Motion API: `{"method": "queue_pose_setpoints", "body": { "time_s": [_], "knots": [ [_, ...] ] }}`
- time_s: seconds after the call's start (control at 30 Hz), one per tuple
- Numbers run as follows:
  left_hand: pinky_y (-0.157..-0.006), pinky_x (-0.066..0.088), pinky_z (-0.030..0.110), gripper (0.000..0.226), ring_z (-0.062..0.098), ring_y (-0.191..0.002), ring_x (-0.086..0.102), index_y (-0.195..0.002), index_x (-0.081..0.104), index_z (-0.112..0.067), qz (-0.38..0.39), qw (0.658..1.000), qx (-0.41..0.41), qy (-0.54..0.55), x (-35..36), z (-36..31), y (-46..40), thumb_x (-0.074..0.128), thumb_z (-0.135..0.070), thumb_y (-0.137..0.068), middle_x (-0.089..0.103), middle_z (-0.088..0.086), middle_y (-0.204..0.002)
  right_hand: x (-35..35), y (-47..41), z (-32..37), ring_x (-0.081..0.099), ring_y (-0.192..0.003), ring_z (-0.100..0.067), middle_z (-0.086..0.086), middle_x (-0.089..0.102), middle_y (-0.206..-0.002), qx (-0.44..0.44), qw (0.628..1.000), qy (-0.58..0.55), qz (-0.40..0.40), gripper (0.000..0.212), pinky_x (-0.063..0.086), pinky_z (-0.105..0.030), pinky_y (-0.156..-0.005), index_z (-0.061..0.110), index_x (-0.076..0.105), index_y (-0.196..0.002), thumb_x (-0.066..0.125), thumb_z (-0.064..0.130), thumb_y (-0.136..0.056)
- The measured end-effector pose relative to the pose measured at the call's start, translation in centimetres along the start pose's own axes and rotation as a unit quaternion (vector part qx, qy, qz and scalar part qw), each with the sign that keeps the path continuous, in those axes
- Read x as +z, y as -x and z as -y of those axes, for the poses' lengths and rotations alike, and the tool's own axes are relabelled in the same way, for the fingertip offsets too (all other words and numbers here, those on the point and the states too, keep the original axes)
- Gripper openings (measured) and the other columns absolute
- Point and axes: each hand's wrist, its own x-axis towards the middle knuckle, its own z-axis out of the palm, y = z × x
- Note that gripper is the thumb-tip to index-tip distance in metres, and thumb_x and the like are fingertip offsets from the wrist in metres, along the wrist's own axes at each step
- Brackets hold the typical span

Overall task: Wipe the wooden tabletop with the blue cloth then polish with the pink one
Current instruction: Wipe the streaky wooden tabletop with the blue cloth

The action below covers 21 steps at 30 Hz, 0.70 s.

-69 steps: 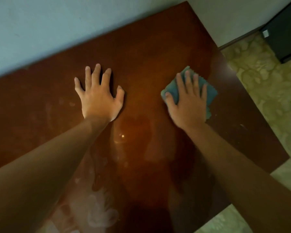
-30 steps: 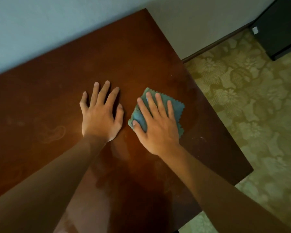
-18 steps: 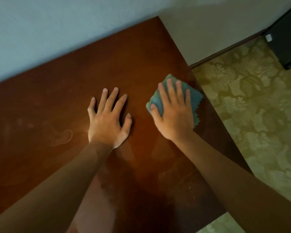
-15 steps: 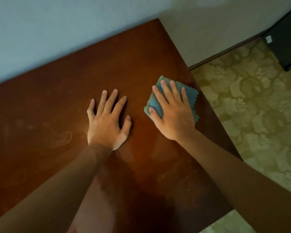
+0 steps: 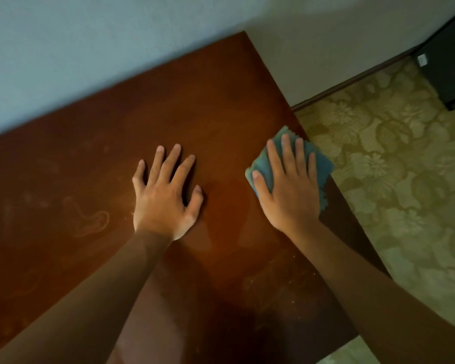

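The dark reddish wooden tabletop (image 5: 168, 106) fills most of the head view and stands against a pale wall. My right hand (image 5: 290, 187) presses flat with straight fingers on a folded blue cloth (image 5: 323, 166) at the table's right edge; a corner of the cloth hangs over that edge. My left hand (image 5: 166, 195) lies flat with spread fingers on the bare wood near the middle. No pink cloth is in view.
A faint curly smear (image 5: 92, 222) marks the wood left of my left hand. A patterned green-beige carpet (image 5: 394, 166) lies beyond the table's right edge. A dark cabinet (image 5: 449, 67) stands in the far right corner.
My right hand slid the blue cloth left toward my left hand, then back right to the table's edge. My left hand stayed flat in place.
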Motion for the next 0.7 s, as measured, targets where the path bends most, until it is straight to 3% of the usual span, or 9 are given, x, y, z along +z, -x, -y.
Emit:
{"method": "queue_pose_setpoints", "body": {
  "time_s": [0.17,0.37,0.7],
  "knots": [
    [-0.122,0.008,0.055,0.061,0.026,-0.155,0.015,-0.152,0.04,-0.024,0.006,1.0,-0.003,-0.004,0.0,-0.1,-0.1,0.036,-0.051,-0.098,0.029,0.003,-0.164,0.1,-1.6,-1.0,0.018,-0.156,-0.035,-0.014,0.026,-0.167,-0.04,0.999,0.021,0.009,0.07,0.011,-0.053,-0.127,0.017,0.03,-0.16,0.027,0.058,-0.104],
    [-0.122,0.007,0.055,0.06,0.026,-0.155,0.014,-0.151,0.038,-0.025,0.006,1.0,0.001,-0.005,0.2,0.1,0.0,0.037,-0.052,-0.098,0.029,0.004,-0.163,0.1,-3.8,-1.2,0.015,-0.157,-0.033,-0.012,0.023,-0.169,-0.017,1.0,0.021,0.006,0.068,0.009,-0.052,-0.127,0.018,0.025,-0.162,0.021,0.057,-0.106],
    [-0.122,0.006,0.056,0.062,0.025,-0.155,0.009,-0.152,0.038,-0.025,0.02,1.0,0.001,0.002,0.0,0.0,-0.1,0.035,-0.053,-0.097,0.027,0.003,-0.165,0.8,12.0,-1.3,0.02,-0.156,-0.035,-0.014,0.029,-0.166,0.007,1.0,0.005,0.002,0.066,0.015,-0.055,-0.125,0.015,0.034,-0.159,0.032,0.053,-0.105]
  ]
}}
